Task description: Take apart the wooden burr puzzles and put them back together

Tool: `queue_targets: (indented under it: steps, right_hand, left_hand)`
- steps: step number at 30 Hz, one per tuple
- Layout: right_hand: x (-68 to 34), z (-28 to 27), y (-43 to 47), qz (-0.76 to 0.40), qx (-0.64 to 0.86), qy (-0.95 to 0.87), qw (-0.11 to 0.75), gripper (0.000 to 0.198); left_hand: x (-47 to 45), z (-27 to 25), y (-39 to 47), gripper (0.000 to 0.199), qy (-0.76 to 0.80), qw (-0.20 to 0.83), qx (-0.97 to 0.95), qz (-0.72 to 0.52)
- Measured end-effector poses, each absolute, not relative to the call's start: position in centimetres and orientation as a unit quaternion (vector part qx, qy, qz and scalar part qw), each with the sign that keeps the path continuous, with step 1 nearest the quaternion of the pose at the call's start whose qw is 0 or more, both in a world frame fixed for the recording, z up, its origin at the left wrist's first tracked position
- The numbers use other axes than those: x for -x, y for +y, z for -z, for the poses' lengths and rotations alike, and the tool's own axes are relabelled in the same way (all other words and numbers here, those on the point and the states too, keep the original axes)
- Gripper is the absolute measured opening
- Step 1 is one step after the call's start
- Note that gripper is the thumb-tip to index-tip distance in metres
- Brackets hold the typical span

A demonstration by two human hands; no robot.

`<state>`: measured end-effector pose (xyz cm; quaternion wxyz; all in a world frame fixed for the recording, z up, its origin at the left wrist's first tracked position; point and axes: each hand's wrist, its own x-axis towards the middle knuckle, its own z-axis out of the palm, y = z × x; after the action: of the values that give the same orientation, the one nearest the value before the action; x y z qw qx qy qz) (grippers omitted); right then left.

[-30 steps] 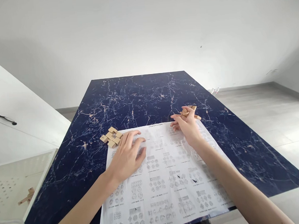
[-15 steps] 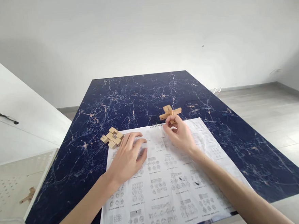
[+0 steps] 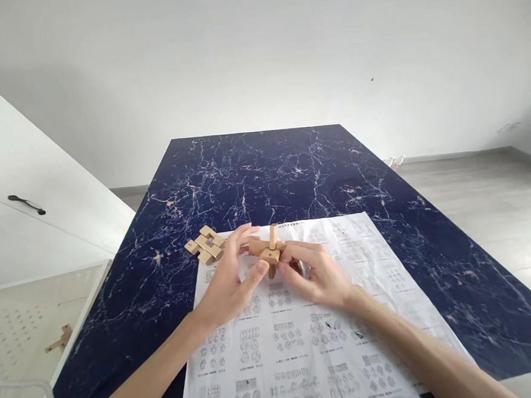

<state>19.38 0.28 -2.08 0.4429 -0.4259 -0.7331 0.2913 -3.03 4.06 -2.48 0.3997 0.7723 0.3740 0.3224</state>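
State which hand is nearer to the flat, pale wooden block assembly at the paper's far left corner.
Left. The left hand is just right of the flat, pale wooden block assembly; the right hand is farther right, holding the tan wooden cross-shaped piece.

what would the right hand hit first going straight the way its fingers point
The wooden cross, which the right hand touches; beyond it, probably the left hand, though depth is hard to judge here.

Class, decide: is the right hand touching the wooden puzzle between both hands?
Touching. The head view shows the right hand gripping the wooden puzzle at its right side, with no gap between them.
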Motion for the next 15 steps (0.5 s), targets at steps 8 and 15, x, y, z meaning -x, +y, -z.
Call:
queue_targets:
  steps: [8,15]
  right_hand:
    - [-19.3,2.6,-0.1,-0.321,0.366,-0.747,0.453,0.022]
    - [-19.2,3.0,-0.1,-0.38,0.372,-0.69,0.492,0.011]
  left_hand:
    - [2.9,1.0,4.4,0.077,0.322,0.623,-0.65,-0.293]
    - [3.0,1.5,4.8,0.077,0.336,0.685,-0.546,-0.347]
